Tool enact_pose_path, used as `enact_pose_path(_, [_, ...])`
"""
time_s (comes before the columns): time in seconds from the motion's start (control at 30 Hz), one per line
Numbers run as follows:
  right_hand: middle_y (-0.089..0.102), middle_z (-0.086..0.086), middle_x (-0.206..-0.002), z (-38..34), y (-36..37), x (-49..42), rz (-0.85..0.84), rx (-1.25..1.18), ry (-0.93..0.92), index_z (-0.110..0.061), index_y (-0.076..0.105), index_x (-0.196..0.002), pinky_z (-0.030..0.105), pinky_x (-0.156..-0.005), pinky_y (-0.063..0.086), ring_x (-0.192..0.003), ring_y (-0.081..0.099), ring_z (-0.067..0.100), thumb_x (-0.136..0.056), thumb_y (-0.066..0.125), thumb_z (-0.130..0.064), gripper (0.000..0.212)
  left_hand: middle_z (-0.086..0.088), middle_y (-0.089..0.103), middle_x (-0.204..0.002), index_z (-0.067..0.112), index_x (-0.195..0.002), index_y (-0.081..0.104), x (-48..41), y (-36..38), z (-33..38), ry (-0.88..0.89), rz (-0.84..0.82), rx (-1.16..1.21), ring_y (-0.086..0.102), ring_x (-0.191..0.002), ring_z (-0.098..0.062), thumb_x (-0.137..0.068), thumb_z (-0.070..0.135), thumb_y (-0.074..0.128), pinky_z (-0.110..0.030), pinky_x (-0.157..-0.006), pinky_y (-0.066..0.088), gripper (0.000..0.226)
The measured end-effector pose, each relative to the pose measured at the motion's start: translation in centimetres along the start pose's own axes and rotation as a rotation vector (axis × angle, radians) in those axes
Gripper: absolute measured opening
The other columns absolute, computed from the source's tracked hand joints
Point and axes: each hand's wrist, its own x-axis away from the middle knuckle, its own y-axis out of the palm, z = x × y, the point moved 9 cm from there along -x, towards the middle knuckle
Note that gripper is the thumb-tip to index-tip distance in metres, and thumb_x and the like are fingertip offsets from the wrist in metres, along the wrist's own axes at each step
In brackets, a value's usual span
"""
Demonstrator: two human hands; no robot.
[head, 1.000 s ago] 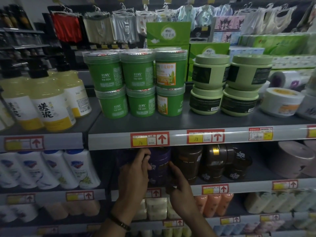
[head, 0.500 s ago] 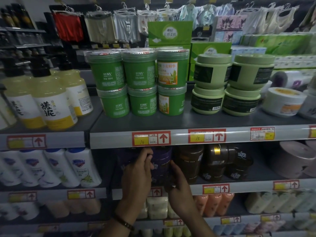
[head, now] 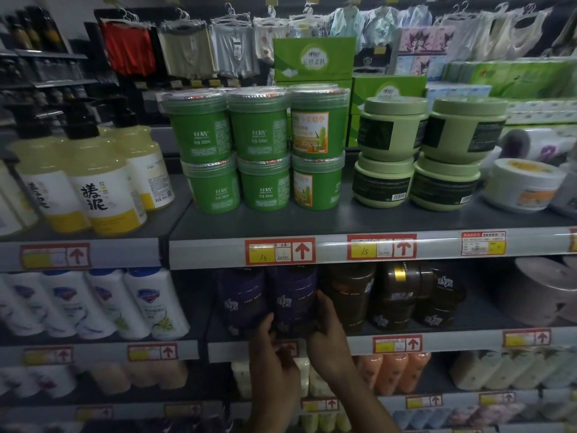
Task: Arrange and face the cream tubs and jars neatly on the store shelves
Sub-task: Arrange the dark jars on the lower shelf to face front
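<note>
Purple jar (head: 293, 303) held low by my left hand (head: 274, 357) and right hand (head: 327, 335), both curled round it; brown jars (head: 402, 295) and green tubs (head: 259, 145) look yet to face.

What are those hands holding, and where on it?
A dark purple jar, gripped low on its sides: left hand on the left, right hand on the right.

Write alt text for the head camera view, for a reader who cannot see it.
A left hand and right hand hold a purple jar on a store shelf, beside brown jars. Above, green tubs and pale green jars stand two high.
</note>
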Motion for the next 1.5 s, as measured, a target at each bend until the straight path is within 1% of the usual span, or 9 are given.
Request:
enact_pose_path(0.2, [0.07,-0.017,-0.134,0.3,0.0,-0.1,0.014,-0.036,0.016,-0.03,0.047,-0.152,0.052,-0.108,0.056,-0.13,0.065,0.012,-0.088,0.055,0.012,0.077,0.011,0.047,-0.15,0.04,-0.156,0.033,-0.2,0.9,-0.1,0.002,-0.085,0.015,0.05,-0.132,-0.004,-0.093,-0.015,0.056,-0.013,-0.102,0.041,0.087])
enact_pose_path(0.43, [0.072,-0.017,-0.132,0.2,-0.1,0.1,0.028,-0.077,0.041,-0.029,0.05,-0.149,0.054,-0.109,0.055,-0.129,0.066,0.013,-0.087,0.052,0.018,0.078,0.01,0.049,-0.152,0.041,-0.155,0.037,-0.4,0.5,0.2,0.01,-0.099,0.041,0.052,-0.135,-0.005,-0.092,-0.016,0.057,-0.019,-0.107,0.044,0.088])
enact_pose_path(0.63, [0.073,-0.019,-0.129,0.0,0.2,0.7,0.034,-0.081,0.071,-0.033,0.051,-0.148,0.051,-0.108,0.056,-0.126,0.068,0.009,-0.089,0.054,0.017,0.077,0.01,0.051,-0.151,0.048,-0.151,0.037,-0.6,0.5,-0.2,0.017,-0.09,0.035,0.054,-0.132,-0.001,-0.091,-0.014,0.061,-0.033,-0.111,0.05,0.09])
enact_pose_path(0.87, [0.072,-0.014,-0.133,-1.1,-0.2,1.1,0.007,-0.091,0.071,-0.03,0.052,-0.149,0.053,-0.109,0.055,-0.128,0.067,0.013,-0.083,0.065,-0.011,0.07,0.013,0.051,-0.146,0.046,-0.154,0.036,-0.5,0.6,-0.1,-0.014,-0.107,0.033,0.054,-0.122,0.008,-0.094,-0.005,0.066,-0.008,-0.088,0.047,0.084])
enact_pose_path(1.07, [0.074,-0.006,-0.132,-1.5,-0.9,1.8,-0.002,-0.085,0.075,-0.022,0.055,-0.147,0.049,-0.107,0.057,-0.124,0.07,0.015,-0.096,0.064,0.008,0.06,0.012,0.057,-0.132,0.045,-0.14,0.045,0.4,0.6,1.0,-0.033,-0.056,0.091,0.061,-0.113,0.002,-0.091,-0.005,0.069,-0.016,-0.083,0.053,0.074])
enact_pose_path(1.23, [0.076,-0.01,-0.119,-2.6,-2.6,3.0,0.093,-0.048,0.075,-0.025,0.062,-0.134,0.026,-0.093,0.061,-0.109,0.073,0.003,-0.095,0.065,0.006,0.05,0.021,0.058,-0.125,0.034,-0.131,0.053,1.5,1.0,3.3,0.002,-0.074,0.116,0.054,-0.108,0.02,-0.091,-0.006,0.069,-0.001,-0.084,0.045,0.059])
enact_pose_path(1.33, [0.076,-0.013,-0.114,-2.7,-3.9,3.5,0.159,0.011,0.085,-0.034,0.066,-0.124,0.03,-0.094,0.06,-0.107,0.073,0.003,-0.092,0.068,0.003,0.049,0.023,0.065,-0.117,0.041,-0.125,0.056,2.0,1.7,4.2,-0.001,-0.125,0.149,0.061,-0.107,0.014,-0.09,-0.004,0.07,-0.007,-0.082,0.05,0.059])
enact_pose_path(1.4, [0.077,-0.01,-0.113,-2.6,-4.4,3.7,0.193,0.019,0.107,-0.031,0.068,-0.122,0.038,-0.099,0.06,-0.107,0.073,0.005,-0.091,0.068,0.003,0.046,0.029,0.067,-0.113,0.047,-0.122,0.057,2.4,2.1,4.7,-0.001,-0.176,0.157,0.063,-0.107,0.01,-0.09,-0.002,0.071,-0.013,-0.083,0.052,0.06])
enact_pose_path(1.5, [0.078,-0.01,-0.108,-2.9,-5.0,4.5,0.231,0.029,0.132,-0.026,0.07,-0.118,0.039,-0.099,0.06,-0.105,0.074,0.007,-0.09,0.068,0.007,0.043,0.036,0.064,-0.113,0.052,-0.12,0.056,2.8,2.6,5.3,-0.004,-0.236,0.151,0.063,-0.109,0.01,-0.09,-0.001,0.071,-0.018,-0.086,0.054,0.062])
